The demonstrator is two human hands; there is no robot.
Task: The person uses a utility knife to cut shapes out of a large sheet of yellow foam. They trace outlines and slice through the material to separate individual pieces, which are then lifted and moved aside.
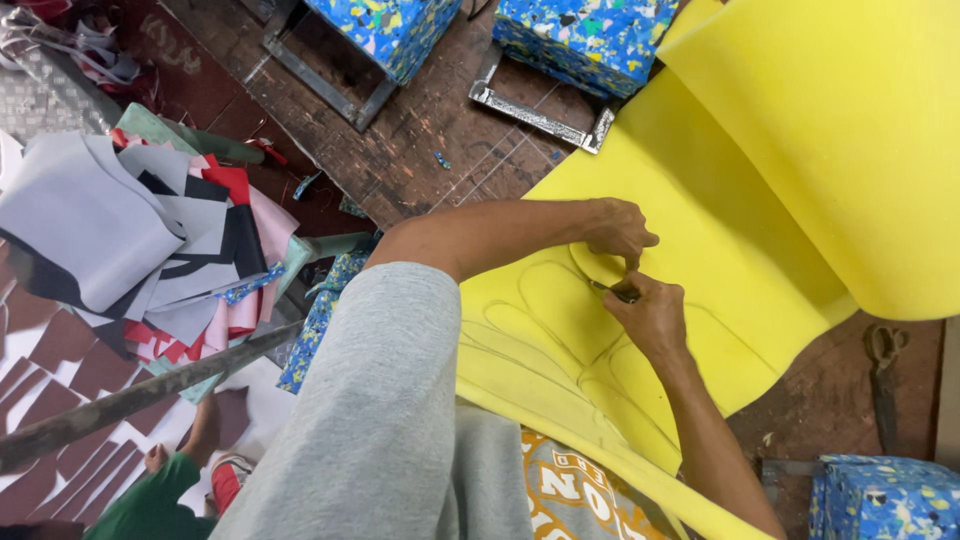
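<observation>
A large yellow foam sheet [770,150] lies over a worn wooden table, its far part curled up at the right. Curved outlines are marked on it near me. My left hand [620,232] reaches across from the left in a grey sleeve, and its fingers pinch the foam along one outline. Just below it, my right hand [652,318] grips a small dark tool [614,291] whose tip rests on the foam at that same line. The two hands almost touch.
Blue speckled foam blocks [585,35] sit in metal frames at the table's far side, and another block [885,500] is at the bottom right. Scissors [882,370] lie at the right. Cut fabric pieces [120,230] pile up at the left, above another person in green [150,500].
</observation>
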